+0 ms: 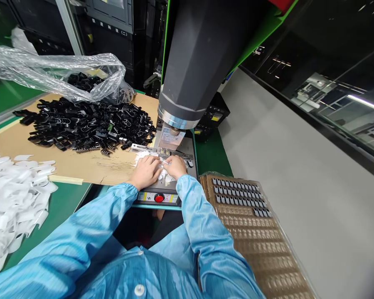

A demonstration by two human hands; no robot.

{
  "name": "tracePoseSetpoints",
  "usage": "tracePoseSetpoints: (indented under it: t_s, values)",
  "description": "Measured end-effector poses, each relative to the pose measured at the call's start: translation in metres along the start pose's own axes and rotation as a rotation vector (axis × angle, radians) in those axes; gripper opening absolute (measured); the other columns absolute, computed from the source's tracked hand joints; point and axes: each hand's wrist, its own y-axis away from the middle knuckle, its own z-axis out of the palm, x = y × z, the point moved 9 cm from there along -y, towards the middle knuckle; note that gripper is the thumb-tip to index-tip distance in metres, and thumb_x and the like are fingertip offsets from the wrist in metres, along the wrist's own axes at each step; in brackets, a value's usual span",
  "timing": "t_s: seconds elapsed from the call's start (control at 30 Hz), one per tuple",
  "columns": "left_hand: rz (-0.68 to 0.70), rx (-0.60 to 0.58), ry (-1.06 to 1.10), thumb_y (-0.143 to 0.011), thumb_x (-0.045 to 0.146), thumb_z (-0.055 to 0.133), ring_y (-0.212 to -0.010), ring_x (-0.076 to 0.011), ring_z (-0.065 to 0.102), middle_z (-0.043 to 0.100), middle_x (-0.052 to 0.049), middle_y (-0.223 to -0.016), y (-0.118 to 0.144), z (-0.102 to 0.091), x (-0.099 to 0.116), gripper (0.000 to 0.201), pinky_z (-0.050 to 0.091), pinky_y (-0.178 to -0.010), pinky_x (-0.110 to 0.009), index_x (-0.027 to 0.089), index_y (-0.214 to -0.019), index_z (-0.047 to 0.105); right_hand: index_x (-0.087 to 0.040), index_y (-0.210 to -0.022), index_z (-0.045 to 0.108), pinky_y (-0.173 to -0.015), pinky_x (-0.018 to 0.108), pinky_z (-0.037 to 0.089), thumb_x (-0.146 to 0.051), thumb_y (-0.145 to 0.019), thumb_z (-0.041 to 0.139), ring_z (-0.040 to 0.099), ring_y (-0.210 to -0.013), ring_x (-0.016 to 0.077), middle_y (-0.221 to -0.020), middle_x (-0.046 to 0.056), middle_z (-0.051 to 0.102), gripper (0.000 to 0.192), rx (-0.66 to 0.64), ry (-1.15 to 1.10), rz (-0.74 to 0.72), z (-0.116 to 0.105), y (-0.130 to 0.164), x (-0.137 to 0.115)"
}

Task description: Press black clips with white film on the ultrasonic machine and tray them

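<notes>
Both of my hands are close together at the machine's metal base, just under its pressing head (172,139). My left hand (146,171) rests among thin white plastic pieces (166,177), fingers curled down; whatever lies beneath them is hidden. Thumb and fingertips pinched, my right hand (175,167) grips what looks like a small white plastic piece (164,162) between the two hands. A metal bar (143,148) with slots sits behind the left hand. At the base's front is a red push button (158,198), which neither hand touches.
Left of the machine, a large heap of black plastic parts (90,124) covers cardboard (77,168), with a clear plastic bag (81,74) behind. More white pieces (15,199) are piled at far left. On my right, a tray (252,245) holds rows of grey parts (237,193).
</notes>
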Motion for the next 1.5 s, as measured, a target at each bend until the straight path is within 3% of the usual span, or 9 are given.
tracePoseSetpoints:
  t_s: [0.13,0.4,0.67,0.83,1.0,1.2,1.3,1.4,1.5]
  values:
    - [-0.014,0.006,-0.006,-0.106,0.041,0.054,-0.127,-0.0361,0.056,0.066,-0.016,-0.138,-0.001,-0.001,0.0,0.035,0.045,-0.102,-0.054,0.019,-0.131,0.066,-0.026,-0.086,0.077,-0.095,0.039,0.052,-0.034,-0.079,0.078,0.068,-0.103,0.0272,-0.104,0.005,0.073,0.011,0.065,-0.099,0.005,-0.008,0.001,0.009]
    - [-0.057,0.123,0.021,-0.106,0.044,0.055,-0.132,-0.036,0.055,0.066,-0.014,-0.143,-0.007,-0.021,0.01,0.038,0.04,-0.11,-0.056,0.021,-0.135,0.065,-0.024,-0.079,0.069,-0.074,0.03,0.052,-0.04,-0.074,0.076,0.06,-0.078,0.0188,-0.079,-0.001,0.065,0.018,0.221,-0.668,0.011,-0.023,0.007,0.045]
    - [0.046,0.077,0.092,-0.108,0.034,0.05,-0.135,-0.0328,0.054,0.066,-0.011,-0.148,-0.03,-0.023,0.027,0.047,0.039,-0.111,-0.052,0.024,-0.153,0.057,-0.023,-0.077,0.065,-0.071,0.03,0.05,-0.05,-0.071,0.081,0.061,-0.071,0.0166,-0.075,-0.001,0.065,0.032,0.107,-0.936,-0.052,-0.023,0.018,0.027]
    - [0.037,-0.025,0.022,-0.108,0.037,0.048,-0.122,-0.0354,0.059,0.074,-0.013,-0.118,-0.038,-0.011,0.012,0.04,0.041,-0.102,-0.053,0.024,-0.14,0.069,-0.023,-0.076,0.062,-0.066,0.027,0.051,-0.048,-0.068,0.084,0.063,-0.07,0.0156,-0.072,-0.002,0.067,0.035,0.054,-1.011,-0.027,-0.015,0.017,0.029]
    - [-0.027,-0.001,-0.016,-0.105,0.041,0.054,-0.123,-0.038,0.058,0.072,-0.015,-0.125,-0.037,-0.011,0.003,0.043,0.042,-0.101,-0.055,0.022,-0.141,0.069,-0.024,-0.08,0.057,-0.061,0.027,0.049,-0.051,-0.069,0.084,0.064,-0.064,0.0157,-0.068,-0.003,0.066,0.039,0.106,-1.059,0.047,-0.009,0.015,0.046]
    - [-0.043,0.024,0.244,-0.103,0.05,0.061,-0.119,-0.0338,0.061,0.074,-0.012,-0.124,-0.04,-0.004,0.012,0.039,0.046,-0.105,-0.053,0.023,-0.128,0.076,-0.023,-0.084,0.059,-0.06,0.025,0.048,-0.058,-0.073,0.084,0.062,-0.061,0.0141,-0.068,-0.004,0.066,0.044,0.113,-1.1,0.016,-0.004,0.014,0.04]
    - [-0.131,0.06,0.452,-0.097,0.045,0.069,-0.114,-0.0309,0.065,0.077,-0.01,-0.119,-0.045,0.002,0.002,0.031,0.05,-0.106,-0.05,0.024,-0.119,0.077,-0.022,-0.086,0.062,-0.06,0.024,0.049,-0.059,-0.075,0.085,0.063,-0.062,0.0131,-0.071,-0.002,0.069,0.045,0.099,-1.105,0.003,-0.002,0.013,0.035]
    - [-0.219,0.059,0.677,-0.093,0.042,0.073,-0.109,-0.027,0.071,0.078,-0.008,-0.117,-0.047,0.009,-0.008,0.033,0.055,-0.103,-0.045,0.025,-0.122,0.075,-0.022,-0.09,0.063,-0.063,0.024,0.054,-0.059,-0.076,0.087,0.067,-0.067,0.0136,-0.075,-0.002,0.071,0.046,0.08,-1.115,0.011,0.0,0.013,0.033]
    - [-0.267,0.056,0.742,-0.092,0.042,0.073,-0.106,-0.0253,0.073,0.079,-0.006,-0.112,-0.047,0.011,-0.014,0.037,0.057,-0.1,-0.042,0.026,-0.125,0.074,-0.023,-0.094,0.062,-0.068,0.026,0.059,-0.057,-0.079,0.086,0.072,-0.072,0.0143,-0.079,-0.002,0.073,0.044,0.065,-1.139,0.042,0.005,0.014,0.031]
